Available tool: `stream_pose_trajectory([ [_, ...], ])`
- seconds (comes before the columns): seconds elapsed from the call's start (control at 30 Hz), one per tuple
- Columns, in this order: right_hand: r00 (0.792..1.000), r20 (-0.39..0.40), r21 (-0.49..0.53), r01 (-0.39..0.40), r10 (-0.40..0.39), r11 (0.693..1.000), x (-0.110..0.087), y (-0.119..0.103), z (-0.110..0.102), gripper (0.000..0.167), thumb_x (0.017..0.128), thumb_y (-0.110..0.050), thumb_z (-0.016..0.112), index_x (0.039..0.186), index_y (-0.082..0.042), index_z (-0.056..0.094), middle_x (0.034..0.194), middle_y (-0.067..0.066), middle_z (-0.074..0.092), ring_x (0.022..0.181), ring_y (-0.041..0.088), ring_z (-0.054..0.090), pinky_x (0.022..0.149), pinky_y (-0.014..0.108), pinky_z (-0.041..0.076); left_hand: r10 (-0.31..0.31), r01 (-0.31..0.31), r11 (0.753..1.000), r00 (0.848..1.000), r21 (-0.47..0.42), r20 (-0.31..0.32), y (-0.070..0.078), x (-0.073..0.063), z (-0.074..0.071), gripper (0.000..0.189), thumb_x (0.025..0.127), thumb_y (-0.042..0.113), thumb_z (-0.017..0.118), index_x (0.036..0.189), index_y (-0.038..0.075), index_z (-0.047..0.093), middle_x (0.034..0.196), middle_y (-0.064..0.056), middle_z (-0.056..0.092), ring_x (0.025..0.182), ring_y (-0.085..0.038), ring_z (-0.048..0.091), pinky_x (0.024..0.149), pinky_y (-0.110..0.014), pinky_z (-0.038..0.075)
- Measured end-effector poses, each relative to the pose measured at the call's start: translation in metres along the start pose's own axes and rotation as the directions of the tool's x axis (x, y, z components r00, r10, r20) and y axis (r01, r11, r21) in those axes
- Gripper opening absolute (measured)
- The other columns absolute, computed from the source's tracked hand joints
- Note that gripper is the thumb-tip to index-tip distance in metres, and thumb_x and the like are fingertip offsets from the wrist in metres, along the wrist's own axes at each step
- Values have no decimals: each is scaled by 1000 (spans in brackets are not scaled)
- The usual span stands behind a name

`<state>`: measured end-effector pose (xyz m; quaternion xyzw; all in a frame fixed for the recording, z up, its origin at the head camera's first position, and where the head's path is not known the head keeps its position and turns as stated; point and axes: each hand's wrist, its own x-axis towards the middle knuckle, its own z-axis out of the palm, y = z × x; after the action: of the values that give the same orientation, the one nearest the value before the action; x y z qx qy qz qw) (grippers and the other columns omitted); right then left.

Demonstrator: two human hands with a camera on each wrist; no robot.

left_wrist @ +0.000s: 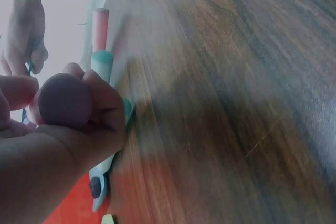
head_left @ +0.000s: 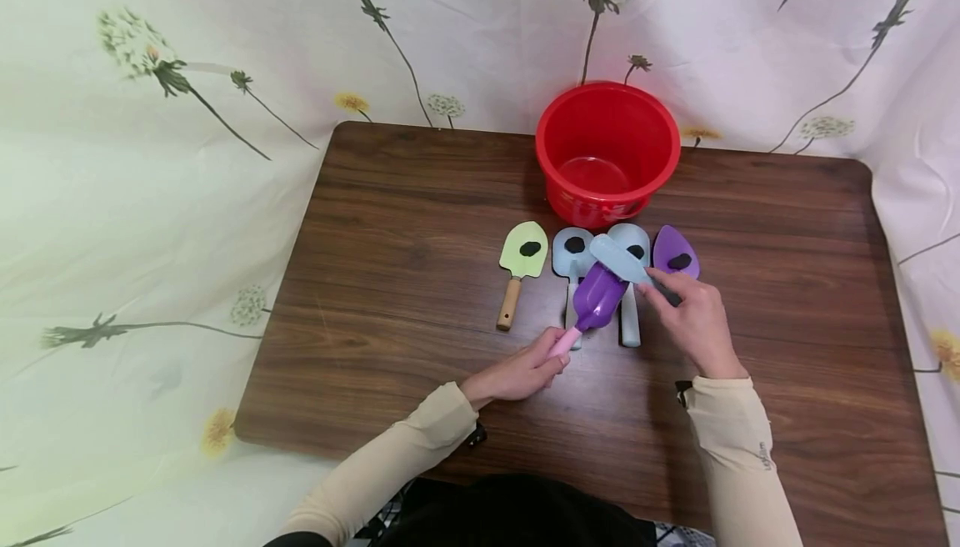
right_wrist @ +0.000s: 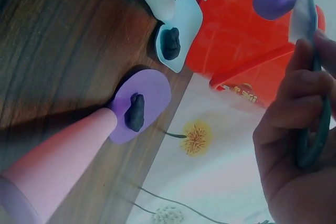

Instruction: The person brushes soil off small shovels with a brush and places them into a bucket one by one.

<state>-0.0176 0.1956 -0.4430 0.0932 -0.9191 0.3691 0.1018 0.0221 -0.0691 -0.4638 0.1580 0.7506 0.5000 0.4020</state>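
My left hand grips the pink handle of a purple toy shovel, its blade slanting up and right above the table. In the left wrist view the round handle end sticks out of the fist. My right hand pinches a light-blue flat-bladed tool with a dark teal handle. Its blade crosses over the purple blade's far end; whether they touch, I cannot tell. Beneath lie two pale blue shovels, partly covered, and a purple shovel with a pink handle.
Each shovel on the table bears a black lump on its blade. To the left lies a green shovel with a wooden handle. A red bucket stands behind the row at the brown table's back edge, against a flowered cloth.
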Motion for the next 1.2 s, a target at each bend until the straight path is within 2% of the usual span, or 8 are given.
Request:
stream_pose_trajectory([
  [0.1, 999, 29, 36, 14, -15, 999, -2, -3, -1, 27, 80, -6, 77, 107, 0, 72, 93, 17, 73, 78, 25, 67, 67, 33, 50, 6, -6, 998, 1000, -61, -1, -1, 2, 1, 37, 102, 15, 43, 137, 8, 34, 83, -3, 51, 68, -11, 52, 61, -26, 49],
  [0.23, 985, 133, 120, 97, -113, 988, -4, -8, -1, 30, 77, -4, 79, 107, -4, 73, 94, 10, 75, 79, 17, 67, 68, 15, 49, 23, -17, 981, 999, -193, 28, -1, 5, 0, 31, 101, 6, 44, 130, 2, 34, 94, -18, 60, 83, -28, 65, 76, -45, 56],
  [0.33, 963, 206, 152, 143, -173, 978, -5, -12, 0, 31, 75, -7, 81, 106, -6, 74, 94, 7, 75, 77, 11, 66, 64, 12, 48, 39, -29, 968, 999, -251, 38, -1, 7, -2, 31, 99, 1, 44, 127, -2, 33, 102, -28, 62, 93, -38, 66, 82, -50, 55],
  [0.43, 950, 250, 151, 152, -187, 977, -5, -14, 0, 31, 75, -10, 82, 105, -9, 75, 93, 6, 75, 71, 7, 61, 59, 13, 46, 30, -24, 961, 999, -277, 17, 0, 8, -3, 32, 97, -2, 47, 126, -3, 34, 101, -27, 64, 91, -37, 68, 85, -52, 54],
  [0.63, 974, 192, 129, 96, -120, 987, -3, -12, -2, 31, 77, -7, 80, 108, -6, 74, 98, 9, 75, 85, 19, 69, 73, 7, 46, 1, -4, 986, 1000, -165, -19, 1, 5, -4, 33, 96, 7, 55, 125, -1, 43, 99, -19, 67, 89, -36, 69, 70, -44, 58],
  [0.9, 996, 78, 42, -52, 49, 998, 1, -10, -5, 29, 84, -11, 74, 111, -3, 71, 96, 17, 73, 75, 20, 59, 63, 19, 46, -1, -1, 997, 999, -82, -33, 1, 3, 2, 36, 97, 11, 55, 130, 4, 45, 101, -23, 68, 85, -37, 67, 55, -23, 49],
  [1.07, 994, 82, 156, -84, 72, 984, -2, -12, -1, 27, 85, -12, 73, 111, -5, 71, 99, 14, 72, 78, 8, 57, 66, 12, 44, -7, 3, 999, 995, -38, -96, 3, 5, 3, 39, 96, 23, 59, 132, 10, 49, 99, -12, 68, 84, -22, 66, 61, -22, 51],
  [1.2, 984, 175, 265, -61, 14, 962, -10, -14, 1, 28, 84, -10, 74, 113, -8, 72, 99, 9, 73, 78, 0, 56, 66, 11, 45, 10, -20, 996, 991, -81, -130, 3, 8, 1, 39, 95, 24, 61, 129, 8, 54, 97, -8, 65, 81, -11, 59, 67, -22, 50],
])
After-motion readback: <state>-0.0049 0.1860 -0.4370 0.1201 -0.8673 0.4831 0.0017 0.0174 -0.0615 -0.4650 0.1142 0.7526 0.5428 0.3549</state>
